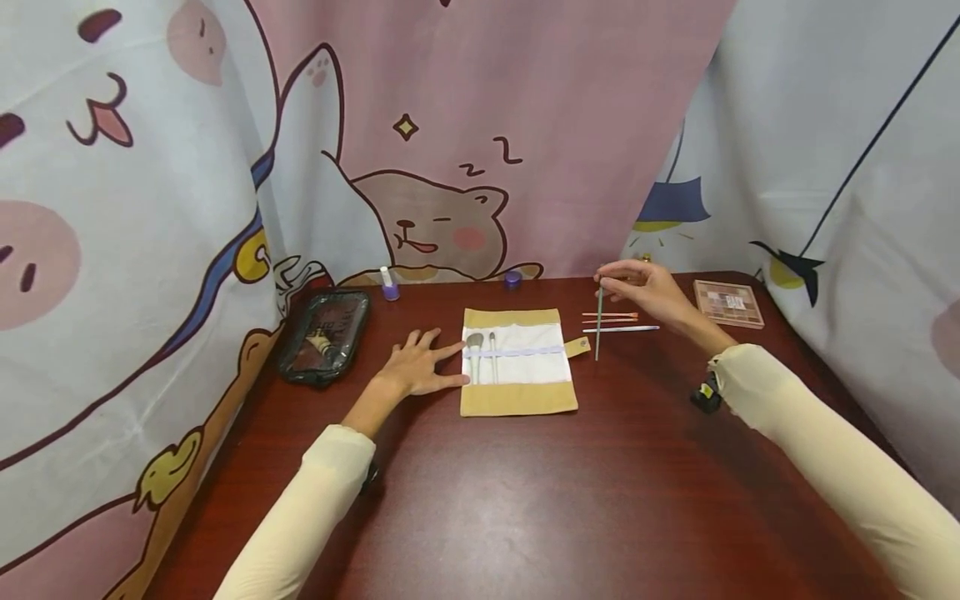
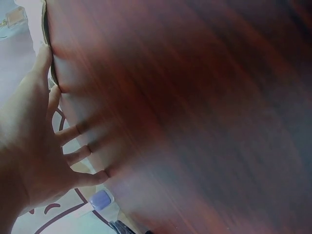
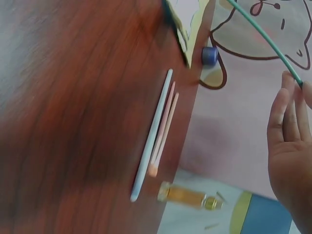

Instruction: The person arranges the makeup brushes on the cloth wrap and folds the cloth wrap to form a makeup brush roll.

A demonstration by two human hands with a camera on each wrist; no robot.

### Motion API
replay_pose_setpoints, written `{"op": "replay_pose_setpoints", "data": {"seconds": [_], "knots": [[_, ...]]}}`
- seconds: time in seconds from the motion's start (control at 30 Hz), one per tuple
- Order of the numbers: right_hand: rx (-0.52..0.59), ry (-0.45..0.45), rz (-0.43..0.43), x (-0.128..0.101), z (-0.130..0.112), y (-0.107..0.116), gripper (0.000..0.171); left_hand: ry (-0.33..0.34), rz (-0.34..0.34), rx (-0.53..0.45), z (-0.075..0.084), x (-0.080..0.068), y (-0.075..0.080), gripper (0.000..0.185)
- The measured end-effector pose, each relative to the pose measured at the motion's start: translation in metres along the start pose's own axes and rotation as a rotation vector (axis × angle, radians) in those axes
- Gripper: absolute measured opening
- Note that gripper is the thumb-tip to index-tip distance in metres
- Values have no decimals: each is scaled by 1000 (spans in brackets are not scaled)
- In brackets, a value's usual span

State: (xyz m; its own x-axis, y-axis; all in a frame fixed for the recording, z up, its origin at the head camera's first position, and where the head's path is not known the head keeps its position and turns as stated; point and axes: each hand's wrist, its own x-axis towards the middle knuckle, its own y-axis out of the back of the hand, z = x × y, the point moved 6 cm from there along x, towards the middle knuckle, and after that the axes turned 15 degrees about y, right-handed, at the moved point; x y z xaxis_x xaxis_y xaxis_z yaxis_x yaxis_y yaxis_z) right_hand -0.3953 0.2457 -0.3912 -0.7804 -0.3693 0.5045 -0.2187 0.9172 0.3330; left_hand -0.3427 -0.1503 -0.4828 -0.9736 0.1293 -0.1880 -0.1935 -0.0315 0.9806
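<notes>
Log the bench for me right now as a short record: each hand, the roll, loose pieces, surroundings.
Left hand: fingers spread, touching the brush roll's left edge
Right hand: pinches a green stick by its upper end
Brush roll: open, two brushes at its left side
Loose on table: one pale blue stick, two thin pinkish sticks
Far left: black-edged pouch
Far right: palette
</notes>
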Motion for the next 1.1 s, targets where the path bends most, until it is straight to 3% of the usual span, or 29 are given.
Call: {"op": "replay_pose_setpoints", "data": {"seconds": [0.3, 0.63, 1.1], "knots": [[-2, -8, -10, 29, -20, -32, 30, -3, 10, -7, -1, 1, -1, 83], [30, 5, 5, 58, 15, -58, 31, 4, 4, 1, -2, 2, -1, 83], [-42, 44, 46, 76, 22, -99, 31, 16, 0, -6, -2, 2, -2, 82]]}}
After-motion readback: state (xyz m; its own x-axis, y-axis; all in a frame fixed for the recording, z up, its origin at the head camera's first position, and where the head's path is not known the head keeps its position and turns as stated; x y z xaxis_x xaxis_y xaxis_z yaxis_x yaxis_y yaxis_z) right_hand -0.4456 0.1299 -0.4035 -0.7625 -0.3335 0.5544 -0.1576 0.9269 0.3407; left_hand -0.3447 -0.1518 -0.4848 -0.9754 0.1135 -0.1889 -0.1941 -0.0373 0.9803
